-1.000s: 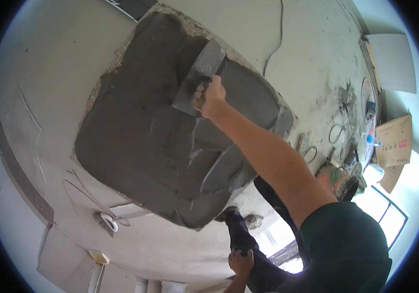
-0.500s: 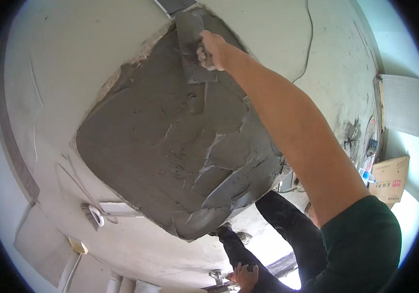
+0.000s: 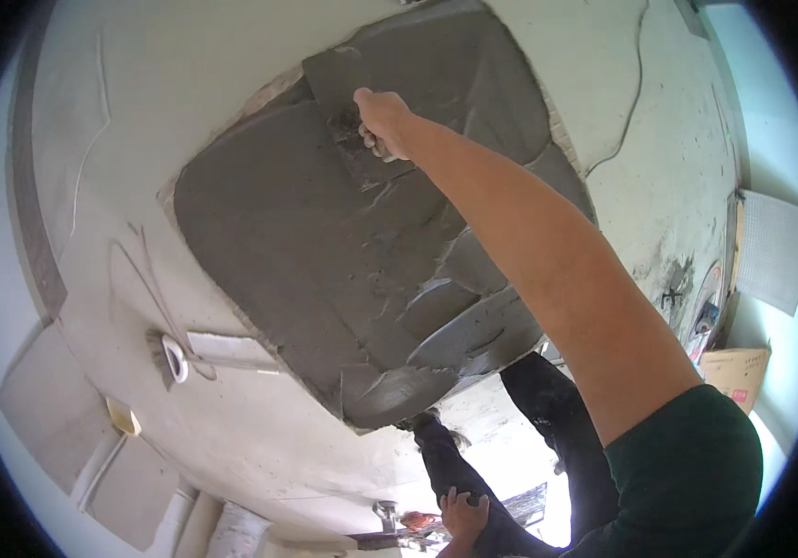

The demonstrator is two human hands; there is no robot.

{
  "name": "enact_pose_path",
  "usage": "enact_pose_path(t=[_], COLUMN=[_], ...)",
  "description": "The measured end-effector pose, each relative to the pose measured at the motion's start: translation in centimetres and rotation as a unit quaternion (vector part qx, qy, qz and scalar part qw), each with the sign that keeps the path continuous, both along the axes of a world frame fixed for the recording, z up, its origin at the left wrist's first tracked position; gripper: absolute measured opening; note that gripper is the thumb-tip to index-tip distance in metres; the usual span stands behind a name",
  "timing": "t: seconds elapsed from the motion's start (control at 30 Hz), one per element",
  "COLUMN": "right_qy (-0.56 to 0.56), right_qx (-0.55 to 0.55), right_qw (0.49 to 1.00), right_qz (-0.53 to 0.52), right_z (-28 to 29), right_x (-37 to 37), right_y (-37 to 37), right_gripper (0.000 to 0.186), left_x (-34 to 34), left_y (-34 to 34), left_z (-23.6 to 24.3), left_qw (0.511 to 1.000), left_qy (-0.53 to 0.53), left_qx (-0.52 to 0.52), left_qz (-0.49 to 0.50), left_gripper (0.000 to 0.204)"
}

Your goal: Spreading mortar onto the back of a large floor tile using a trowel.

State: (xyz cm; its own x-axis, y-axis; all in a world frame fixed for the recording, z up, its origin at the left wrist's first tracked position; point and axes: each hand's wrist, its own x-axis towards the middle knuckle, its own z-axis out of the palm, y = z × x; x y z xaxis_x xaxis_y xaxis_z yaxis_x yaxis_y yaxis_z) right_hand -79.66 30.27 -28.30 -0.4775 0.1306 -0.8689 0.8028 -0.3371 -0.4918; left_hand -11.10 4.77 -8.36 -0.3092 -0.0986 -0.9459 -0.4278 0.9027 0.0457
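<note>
Smooth pale floor (image 3: 231, 414) surrounds a round-cornered patch of wet grey mortar (image 3: 269, 223), ridged lower down. Below are black cloth trousers (image 3: 561, 418). A flat, rectangular grey trowel (image 3: 338, 102) on the mortar's upper left is gripped by the right hand (image 3: 384, 126); the left hand (image 3: 464, 514) rests open on the trousers.

I see a smudged pale-grey floor (image 3: 594, 56), a long grey-brown border strip (image 3: 25, 186) leftward, a pale-blue wall (image 3: 775, 130) rightward, white glare (image 3: 559, 516) below.
</note>
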Motion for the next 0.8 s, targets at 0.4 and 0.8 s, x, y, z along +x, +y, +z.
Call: enact_pose_path(t=[0.4,0.8], right_qy=[0.018,0.326], right_qx=[-0.046,0.303], right_qw=[0.976,0.842], right_qz=[0.211,0.305], right_z=[-0.3,1.8], right_x=[0.3,29.4], right_y=[-17.9,-8.3], right_gripper=[0.046,0.038], left_x=[1.0,0.3], left_y=[0.9,-0.1], left_z=[0.0,0.4], left_qw=[1.000,0.998], left_qy=[0.010,-0.030], left_qx=[-0.001,0.017], left_qz=[0.029,0.051], left_gripper=[0.049,0.054])
